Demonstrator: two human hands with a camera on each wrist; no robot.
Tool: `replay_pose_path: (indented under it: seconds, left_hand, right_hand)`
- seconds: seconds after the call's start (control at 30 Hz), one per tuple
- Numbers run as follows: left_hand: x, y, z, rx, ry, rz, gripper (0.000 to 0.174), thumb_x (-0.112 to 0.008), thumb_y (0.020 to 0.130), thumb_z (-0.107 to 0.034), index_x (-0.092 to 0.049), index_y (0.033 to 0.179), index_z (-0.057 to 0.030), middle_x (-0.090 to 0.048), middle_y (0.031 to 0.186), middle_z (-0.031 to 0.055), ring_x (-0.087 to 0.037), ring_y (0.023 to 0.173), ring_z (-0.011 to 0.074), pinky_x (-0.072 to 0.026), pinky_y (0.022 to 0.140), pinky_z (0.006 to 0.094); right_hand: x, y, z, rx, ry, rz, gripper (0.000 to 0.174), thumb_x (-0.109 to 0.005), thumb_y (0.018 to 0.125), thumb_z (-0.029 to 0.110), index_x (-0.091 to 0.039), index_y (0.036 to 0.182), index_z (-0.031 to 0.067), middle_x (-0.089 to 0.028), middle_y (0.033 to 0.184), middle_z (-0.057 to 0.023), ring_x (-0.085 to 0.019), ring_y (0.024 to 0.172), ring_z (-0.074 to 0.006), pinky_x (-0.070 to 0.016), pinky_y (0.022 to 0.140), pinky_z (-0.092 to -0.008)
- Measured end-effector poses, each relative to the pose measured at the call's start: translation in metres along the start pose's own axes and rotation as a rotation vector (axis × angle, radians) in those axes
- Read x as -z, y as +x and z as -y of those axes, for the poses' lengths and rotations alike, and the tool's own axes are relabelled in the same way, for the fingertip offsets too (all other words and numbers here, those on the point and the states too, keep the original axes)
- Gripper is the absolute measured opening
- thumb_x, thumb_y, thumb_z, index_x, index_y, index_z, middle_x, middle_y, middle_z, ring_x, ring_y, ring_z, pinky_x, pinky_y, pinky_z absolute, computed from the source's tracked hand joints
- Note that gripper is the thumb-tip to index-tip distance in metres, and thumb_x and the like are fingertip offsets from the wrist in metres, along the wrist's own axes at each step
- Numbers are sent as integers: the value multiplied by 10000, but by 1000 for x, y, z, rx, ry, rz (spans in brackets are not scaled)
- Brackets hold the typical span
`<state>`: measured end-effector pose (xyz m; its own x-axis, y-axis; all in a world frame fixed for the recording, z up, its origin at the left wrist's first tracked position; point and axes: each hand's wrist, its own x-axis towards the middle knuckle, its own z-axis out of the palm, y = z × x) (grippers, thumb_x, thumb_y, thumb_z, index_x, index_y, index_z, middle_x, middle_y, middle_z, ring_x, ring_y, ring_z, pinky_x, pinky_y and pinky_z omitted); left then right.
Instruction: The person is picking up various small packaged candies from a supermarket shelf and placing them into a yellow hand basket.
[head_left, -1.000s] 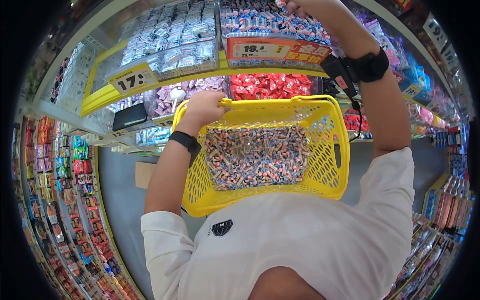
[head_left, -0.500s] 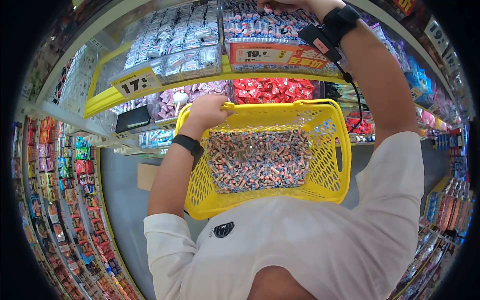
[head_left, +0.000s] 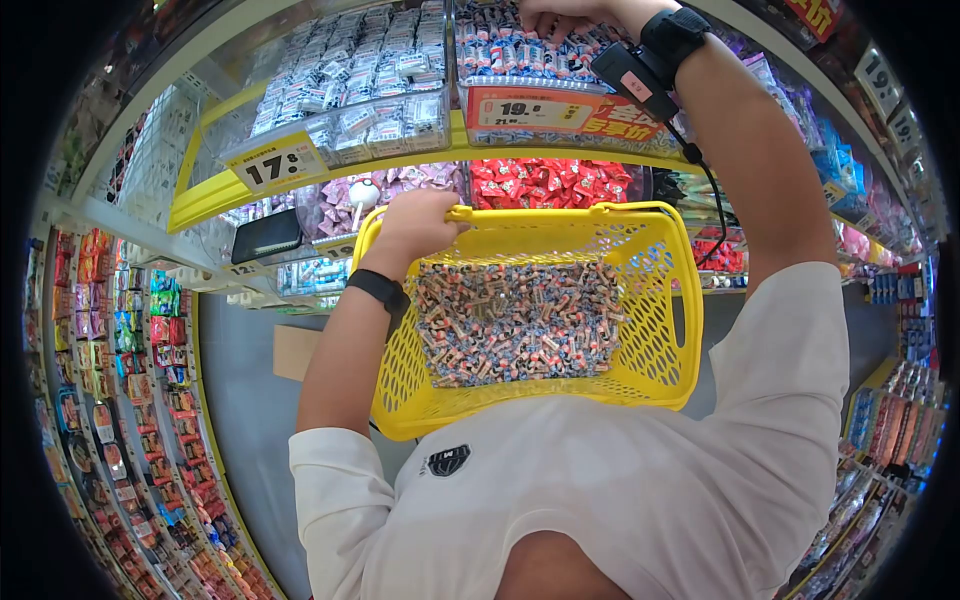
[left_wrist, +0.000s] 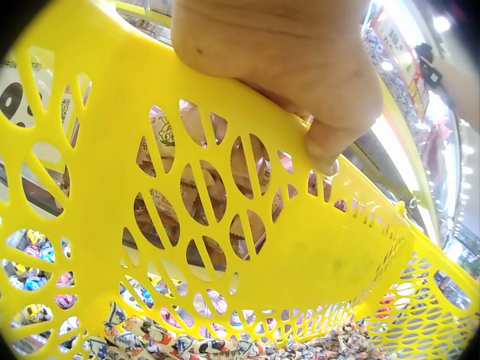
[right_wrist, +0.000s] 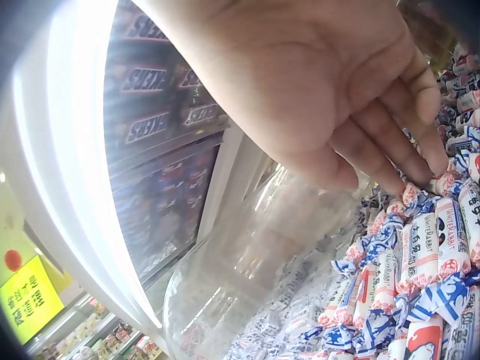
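Observation:
My left hand (head_left: pixel 415 220) grips the rim of a yellow shopping basket (head_left: pixel 685 345), fingers over the far left edge. The left wrist view shows the thumb (left_wrist: pixel 326 142) lapping down inside the basket wall. Inside lies a broad layer of small wrapped candies (head_left: pixel 520 325). My right hand (right_wrist: pixel 322 97) reaches into a clear bin of White Rabbit candies (right_wrist: pixel 420 247) on the shelf. Its fingers (right_wrist: pixel 382 154) slope down, loosely bent, and the tips touch the wrapped candies, which lie in rows.
Left of that bin, another clear bin holds white-wrapped candies (head_left: pixel 350 75). Red-wrapped candies (head_left: pixel 545 178) fill a lower bin behind the basket. A black phone-like object (head_left: pixel 267 236) lies on the shelf front. Packed racks (head_left: pixel 130 400) line the left side, and a cardboard piece (head_left: pixel 290 352) is on the floor.
My right hand moved left and lower over the candy bin; the red-and-white candy at its fingertips earlier no longer shows there. My left hand keeps its grip on the basket.

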<state>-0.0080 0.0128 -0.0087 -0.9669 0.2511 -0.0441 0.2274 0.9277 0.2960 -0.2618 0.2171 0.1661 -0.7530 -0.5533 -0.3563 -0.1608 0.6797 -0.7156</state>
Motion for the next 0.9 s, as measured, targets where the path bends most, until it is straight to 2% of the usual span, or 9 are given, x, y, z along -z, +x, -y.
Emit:
replay_pose_path:
  seconds: [0.07,0.27,0.37,0.4,0.5,0.53,0.73,0.83,0.9]
  left_hand:
    - [0,0,0,-2,-3,-4,296,-730,770,-380,-667,842,-99,-677,834,114,-652,856,324,-499,741,455]
    - [-2,0,1,-6,2,-12,299,-731,767,-382,-666,841,-100,-677,830,113,-652,854,324,-499,740,456]
    - [-2,0,2,-8,-3,-12,301,-730,770,-386,-667,842,-100,-677,828,112,-653,853,323,-500,739,456]
    - [-2,1,2,1,-4,3,301,-729,772,-387,-667,843,-101,-678,828,112,-653,853,322,-500,739,456]
    - [-2,0,1,10,3,17,299,-727,778,-384,-667,849,-101,-678,828,112,-653,850,321,-500,742,453]
    - [-2,0,1,9,-1,16,298,-726,779,-383,-666,850,-100,-678,828,112,-653,849,321,-500,742,453]
    - [-1,0,0,-1,-3,2,299,-725,779,-381,-664,851,-97,-678,831,111,-653,848,321,-500,742,452]
    - [-1,0,1,3,-3,4,301,-727,776,-382,-665,854,-98,-680,836,110,-654,849,322,-501,742,452]
    - [-1,0,1,-1,-12,1,296,-727,774,-372,-660,862,-97,-676,836,118,-649,848,332,-495,738,459]
  right_hand:
    - [-3,-11,7,-22,-5,-11,212,-603,839,249,-672,863,50,-650,785,-60,-612,686,-160,-507,642,-300]
    - [-14,-74,37,212,-18,-145,231,-567,850,252,-674,818,50,-633,706,-44,-601,667,-158,-491,630,-313]
    - [-12,-96,52,204,-320,-188,221,-559,851,243,-677,815,59,-627,686,-33,-582,647,-156,-472,610,-308]
    - [-21,-106,59,148,-593,-429,237,-547,869,260,-677,836,64,-626,694,-31,-555,640,-140,-449,604,-310]
    - [-21,-101,26,365,-258,-358,250,-540,885,269,-670,842,60,-614,695,-23,-545,644,-114,-438,598,-307]
    - [-28,-113,23,427,-216,-412,209,-556,899,227,-661,863,50,-591,698,-7,-537,643,-99,-435,593,-288]
    - [-66,-197,34,522,-210,-331,127,-585,893,155,-659,919,56,-575,728,20,-531,641,-74,-437,588,-250]
    - [-85,-201,1,672,-195,-145,84,-559,915,71,-596,890,-1,-545,750,24,-435,638,-50,-361,569,-226]
    - [-109,-209,-4,586,-67,-83,130,-604,882,113,-586,875,-15,-509,649,-61,-435,599,-96,-394,541,-293]
